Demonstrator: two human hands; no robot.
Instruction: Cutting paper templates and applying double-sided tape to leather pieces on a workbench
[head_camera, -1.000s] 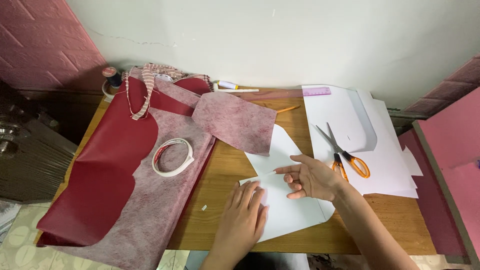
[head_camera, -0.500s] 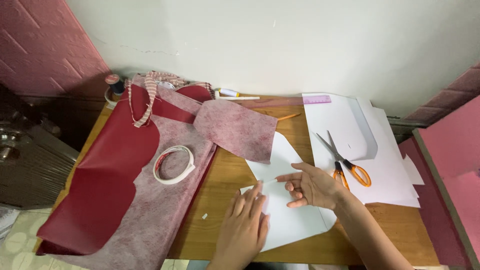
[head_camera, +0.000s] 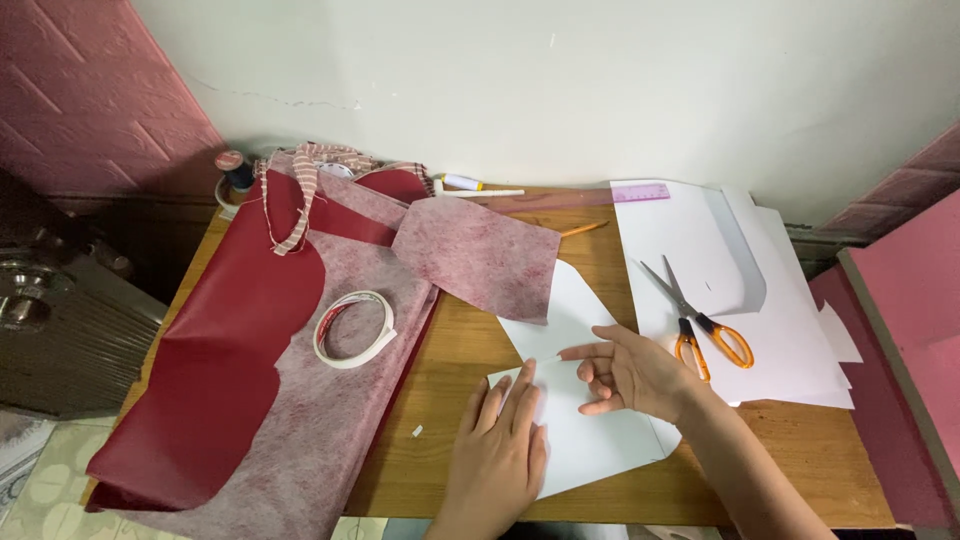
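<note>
A white paper sheet lies on the wooden table in front of me. My left hand lies flat on its near left part, fingers spread forward. My right hand rests on the sheet's middle, index finger stretched left along a fold, other fingers curled. Orange-handled scissors lie just right of my right hand on a stack of white paper.
Dark red leatherette with a pinkish fabric backing covers the table's left side and hangs over the edge. A roll of white tape sits on it. A striped strap, a thread spool, a marker, a pencil and a pink ruler lie at the back.
My left hand has slid forward over the paper. My right hand has shifted slightly, its index finger now pointing left along the fold. The view moved a little.
</note>
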